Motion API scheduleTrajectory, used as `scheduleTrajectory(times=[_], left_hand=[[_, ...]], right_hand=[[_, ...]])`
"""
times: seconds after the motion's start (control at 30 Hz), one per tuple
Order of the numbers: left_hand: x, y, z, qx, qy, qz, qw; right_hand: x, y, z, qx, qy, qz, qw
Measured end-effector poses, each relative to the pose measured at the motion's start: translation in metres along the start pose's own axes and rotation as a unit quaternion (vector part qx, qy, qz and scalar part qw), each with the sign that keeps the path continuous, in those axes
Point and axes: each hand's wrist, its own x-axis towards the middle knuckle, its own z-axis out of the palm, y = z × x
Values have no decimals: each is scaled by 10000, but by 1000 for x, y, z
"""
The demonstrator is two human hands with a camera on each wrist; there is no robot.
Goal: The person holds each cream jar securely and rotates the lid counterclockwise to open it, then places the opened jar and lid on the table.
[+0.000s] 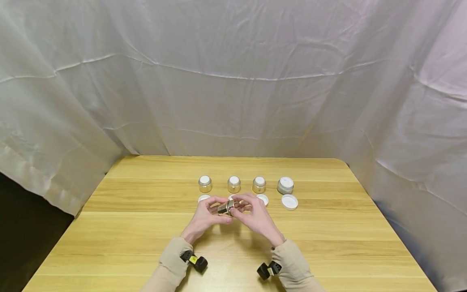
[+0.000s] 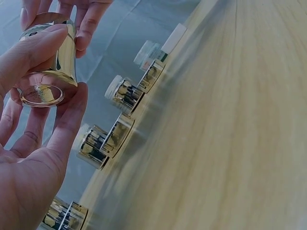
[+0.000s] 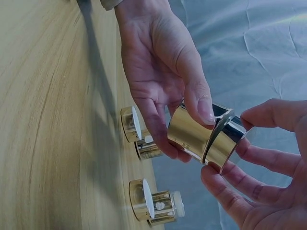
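A shiny gold cosmetic jar is held between both hands above the table, tilted on its side in the head view. My left hand grips its wider part, thumb along one side and fingers around the other. On the narrower gold end, the fingertips of my right hand pinch from the opposite side. In the right wrist view the jar shows small lettering on its wide part. Fingers cover much of its surface. Behind the hands stand several gold jars with white tops, and white-lined lids lie before them.
At the right end of the row is a paler frosted jar, its white lid lying in front. The wooden table meets a grey cloth curtain at the back and sides. Both wrists wear black cameras.
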Motion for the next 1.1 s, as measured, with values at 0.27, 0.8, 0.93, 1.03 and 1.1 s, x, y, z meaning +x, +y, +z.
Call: scheduleTrajectory(times=[0.27, 0.8, 0.93, 1.03, 1.1], left_hand=[[0, 1, 1, -57, 73, -62, 9999], [-1, 5, -2, -62, 113, 179, 9998], [-3, 6, -2, -100, 151, 183, 9997], [-3, 7, -3, -121, 202, 140, 9996], [-3, 8, -4, -133, 247, 124, 9995]], right_hand=[[0, 2, -1, 193, -44, 34, 9998], [3, 10, -11, 1890, -167, 9, 9818], [2, 10, -13, 2218, -295, 166, 9745], [2, 8, -15, 2412, -373, 353, 9691], [3, 8, -16, 2512, -389, 456, 9661]])
